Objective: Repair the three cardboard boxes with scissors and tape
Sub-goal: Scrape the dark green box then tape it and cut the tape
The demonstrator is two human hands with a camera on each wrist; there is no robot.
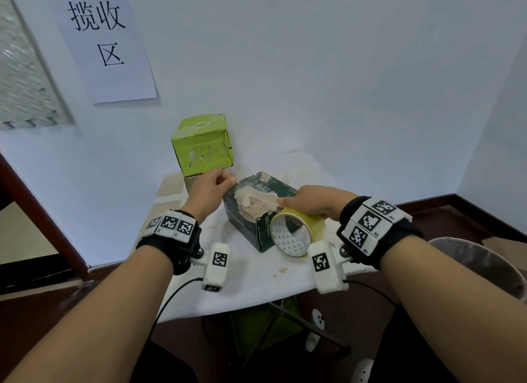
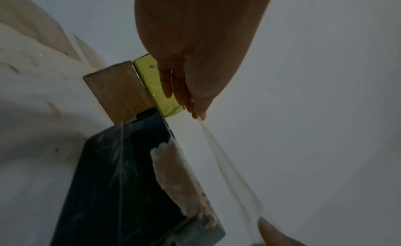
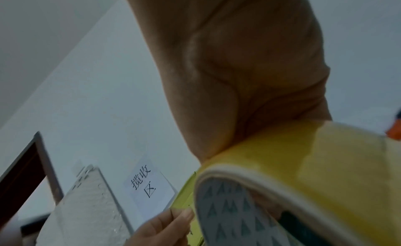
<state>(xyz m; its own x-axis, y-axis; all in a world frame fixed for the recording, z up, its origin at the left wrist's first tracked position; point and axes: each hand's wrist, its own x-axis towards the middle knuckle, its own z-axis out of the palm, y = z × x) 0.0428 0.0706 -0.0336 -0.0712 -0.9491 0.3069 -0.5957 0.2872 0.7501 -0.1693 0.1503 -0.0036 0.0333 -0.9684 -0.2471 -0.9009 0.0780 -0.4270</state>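
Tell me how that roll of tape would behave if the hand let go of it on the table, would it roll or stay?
The tape roll stands on its round edge beside the dark box, so it would probably roll. Its hollow core suggests it is light, easily nudged. The strip the left hand pinches might tug it back.

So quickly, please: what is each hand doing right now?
Left hand: pinches the free end of the tape strip.
Right hand: grips the tape roll against the dark box.
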